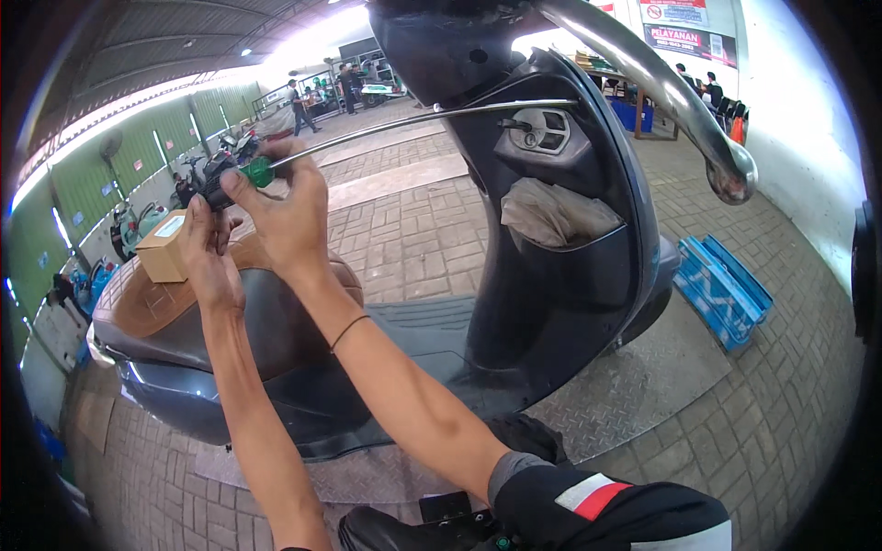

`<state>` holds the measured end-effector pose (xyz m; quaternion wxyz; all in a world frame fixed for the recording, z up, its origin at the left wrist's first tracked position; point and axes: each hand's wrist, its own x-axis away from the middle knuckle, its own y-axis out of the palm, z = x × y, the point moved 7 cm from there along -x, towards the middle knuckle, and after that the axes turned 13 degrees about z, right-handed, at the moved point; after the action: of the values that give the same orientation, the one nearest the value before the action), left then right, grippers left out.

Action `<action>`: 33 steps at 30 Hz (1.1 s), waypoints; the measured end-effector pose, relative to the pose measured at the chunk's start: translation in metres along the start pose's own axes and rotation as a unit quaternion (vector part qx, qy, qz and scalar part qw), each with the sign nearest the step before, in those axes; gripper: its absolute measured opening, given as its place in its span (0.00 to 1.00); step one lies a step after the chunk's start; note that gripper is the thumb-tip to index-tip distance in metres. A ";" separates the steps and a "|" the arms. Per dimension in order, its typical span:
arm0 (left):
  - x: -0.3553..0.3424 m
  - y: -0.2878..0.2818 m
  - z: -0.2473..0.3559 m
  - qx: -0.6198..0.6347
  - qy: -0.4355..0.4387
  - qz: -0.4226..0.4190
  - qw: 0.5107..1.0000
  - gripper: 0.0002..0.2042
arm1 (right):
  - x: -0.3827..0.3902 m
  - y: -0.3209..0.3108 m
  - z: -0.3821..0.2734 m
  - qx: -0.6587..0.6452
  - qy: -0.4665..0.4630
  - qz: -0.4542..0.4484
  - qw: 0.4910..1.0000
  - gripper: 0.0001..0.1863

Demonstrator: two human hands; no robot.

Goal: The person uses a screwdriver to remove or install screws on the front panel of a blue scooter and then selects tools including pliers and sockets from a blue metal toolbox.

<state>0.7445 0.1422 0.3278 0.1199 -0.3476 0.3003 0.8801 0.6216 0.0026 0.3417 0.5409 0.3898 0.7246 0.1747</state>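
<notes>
The left hand is half curled, and seems to pinch the black end of a long screwdriver. The right hand bends its thumb and fingers around the green part, maybe so 2 hands keep the rod steady. The screwdriver points at the front panel; I cannot tell if its tip touches. A box sits on the seat, near the left hand. A shiny bar hangs above the rod. A blue toolbox is on the floor.
</notes>
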 end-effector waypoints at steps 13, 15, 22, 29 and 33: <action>-0.001 0.014 -0.007 -0.086 -0.006 0.061 0.994 0.18 | 0.015 -0.014 -0.002 0.034 0.050 -0.015 0.998 0.14; -0.001 0.028 0.000 -0.091 0.004 0.056 0.994 0.19 | 0.006 -0.018 0.004 0.085 0.046 -0.014 0.995 0.16; 0.004 0.030 0.020 0.006 0.044 0.013 0.999 0.20 | -0.022 -0.004 0.001 -0.167 0.071 -0.060 0.982 0.13; 0.000 0.029 0.026 0.014 0.100 -0.057 0.993 0.17 | -0.035 -0.043 -0.044 -0.205 0.103 -0.093 0.969 0.12; -0.006 0.033 0.019 -0.039 0.066 -0.069 0.995 0.16 | -0.049 -0.064 -0.053 -0.152 0.101 -0.051 0.982 0.14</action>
<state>0.7250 0.1276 0.3571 0.1471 -0.4292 0.2482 0.8559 0.5545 -0.0661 0.3485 0.5259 0.2456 0.7597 0.2932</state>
